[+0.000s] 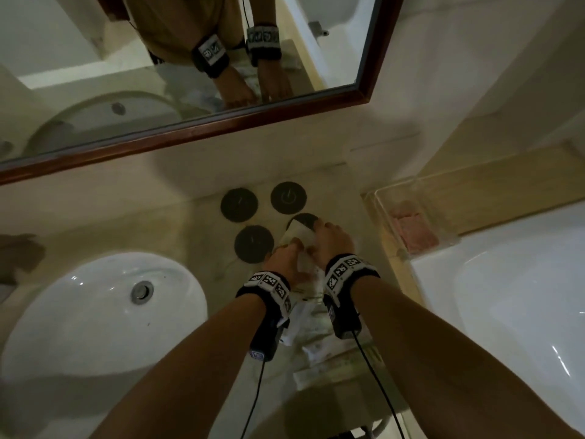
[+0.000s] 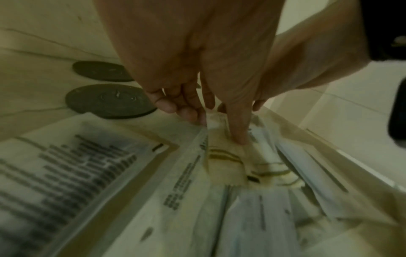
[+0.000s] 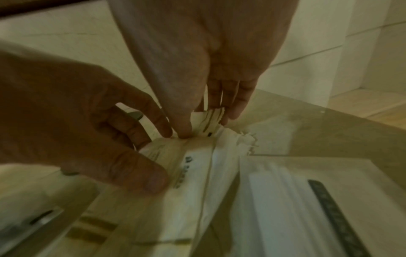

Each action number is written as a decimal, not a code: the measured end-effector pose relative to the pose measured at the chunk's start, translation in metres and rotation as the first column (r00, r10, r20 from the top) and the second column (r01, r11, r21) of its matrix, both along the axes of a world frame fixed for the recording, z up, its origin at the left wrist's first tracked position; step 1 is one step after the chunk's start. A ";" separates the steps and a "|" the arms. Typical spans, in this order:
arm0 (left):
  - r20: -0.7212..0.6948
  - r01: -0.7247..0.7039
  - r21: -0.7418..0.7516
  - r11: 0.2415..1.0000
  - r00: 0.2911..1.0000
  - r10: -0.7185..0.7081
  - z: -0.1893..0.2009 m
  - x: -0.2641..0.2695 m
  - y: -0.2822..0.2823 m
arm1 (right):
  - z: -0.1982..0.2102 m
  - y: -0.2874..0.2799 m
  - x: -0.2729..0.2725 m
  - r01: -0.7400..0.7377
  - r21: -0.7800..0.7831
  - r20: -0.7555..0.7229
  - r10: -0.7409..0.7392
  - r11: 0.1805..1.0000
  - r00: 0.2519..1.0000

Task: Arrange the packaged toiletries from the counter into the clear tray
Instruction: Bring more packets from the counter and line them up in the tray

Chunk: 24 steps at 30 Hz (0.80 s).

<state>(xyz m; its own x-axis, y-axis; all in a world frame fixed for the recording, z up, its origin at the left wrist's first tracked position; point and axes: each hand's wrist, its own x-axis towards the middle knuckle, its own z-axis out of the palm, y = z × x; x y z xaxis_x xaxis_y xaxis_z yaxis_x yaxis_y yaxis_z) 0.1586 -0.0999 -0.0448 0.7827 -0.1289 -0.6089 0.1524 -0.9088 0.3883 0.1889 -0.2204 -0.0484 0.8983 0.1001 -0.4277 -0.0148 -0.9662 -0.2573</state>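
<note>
Both hands work the same small bundle of white paper packets [image 3: 204, 156] at the far end of the clear tray [image 3: 318, 125]. From the right wrist view, the right hand [image 3: 204, 57] has its thumb and fingers pinched together on the packets' upper edges, where the torn-looking paper ends stick up. The left hand [image 3: 72, 113] comes in from the side, thumb pressed on the face of a packet and fingers curled against the bundle's top, so it too is closed on the packets rather than resting free. The left wrist view agrees, with fingertips [image 2: 189, 114] nipping a packet edge.

This two-sided hold looks meant to square the loose sachets — thin, floppy paper slides and fans out, so one hand seems to gather the ends while the other steadies the stack against the tray wall.

Packets already lie lengthwise in the tray beneath the wrists; in the head view they show as pale strips between the forearms [image 1: 316, 340]. One printed packet [image 2: 72, 173] lies flat just outside the tray's wall, likely yet to go in.

Dark round coasters [image 1: 239, 205] sit on the counter [image 1: 190, 229] just beyond the hands, with the sink [image 1: 95, 312] to the left. A second clear holder with a pink soap bar [image 1: 411, 229] stands apart at the right.
</note>
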 end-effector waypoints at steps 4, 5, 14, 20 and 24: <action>-0.034 -0.113 -0.091 0.989 0.993 0.111 0.005 0.005 0.002 | 0.005 0.000 0.007 0.010 0.153 0.006 -0.011 0.988 1.000; -0.039 -0.121 -0.105 0.987 0.992 0.117 0.009 0.006 0.004 | 0.009 -0.001 0.009 0.016 0.188 0.012 -0.018 0.982 1.000; 0.080 -0.205 -0.113 0.972 0.973 0.215 0.053 0.000 0.047 | 0.054 0.011 0.015 -0.021 0.237 0.079 0.002 0.971 0.997; 0.131 -0.264 -0.181 0.947 0.948 0.289 0.082 -0.022 0.087 | 0.085 0.037 -0.003 -0.094 0.194 0.145 0.066 0.976 0.987; 0.183 -0.307 -0.158 0.938 0.925 0.334 0.104 -0.051 0.119 | 0.109 0.066 -0.023 -0.125 0.209 0.153 0.094 0.970 0.984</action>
<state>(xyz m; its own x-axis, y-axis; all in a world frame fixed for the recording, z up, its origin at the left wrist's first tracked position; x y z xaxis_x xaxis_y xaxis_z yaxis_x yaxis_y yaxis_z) 0.1072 0.0192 0.0595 0.9000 0.0853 -0.4274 0.3331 -0.7669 0.5485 0.1659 -0.1541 0.0606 0.9265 0.2774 -0.2543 0.1393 -0.8806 -0.4530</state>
